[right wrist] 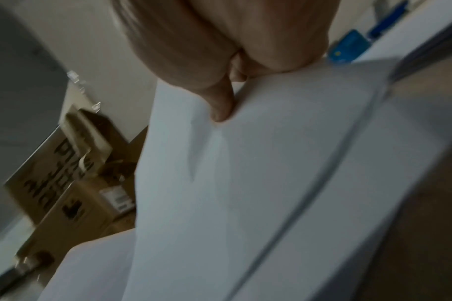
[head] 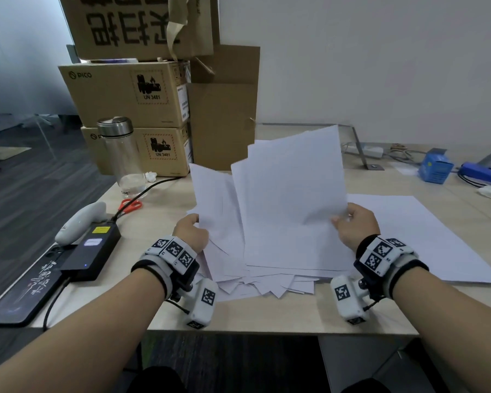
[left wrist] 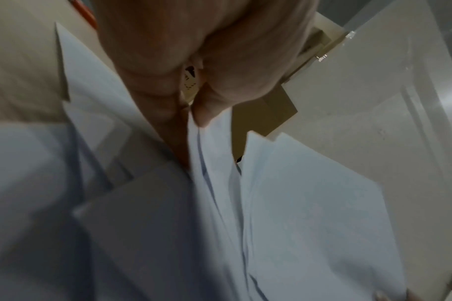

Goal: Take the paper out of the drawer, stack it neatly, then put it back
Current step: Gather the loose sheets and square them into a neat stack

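Behind paper [head: 289,199], PICO boxes [head: 119,95]

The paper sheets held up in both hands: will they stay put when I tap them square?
Probably floppy: the sheets fan out unevenly between the left hand and right hand. Likely slippery against each other, since corners jut out along the bottom edge. They look light, so a loose grip may let some slide.

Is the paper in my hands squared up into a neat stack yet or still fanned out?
Still fanned out. The sheets of paper gripped by the left hand and right hand splay apart, corners jutting unevenly.
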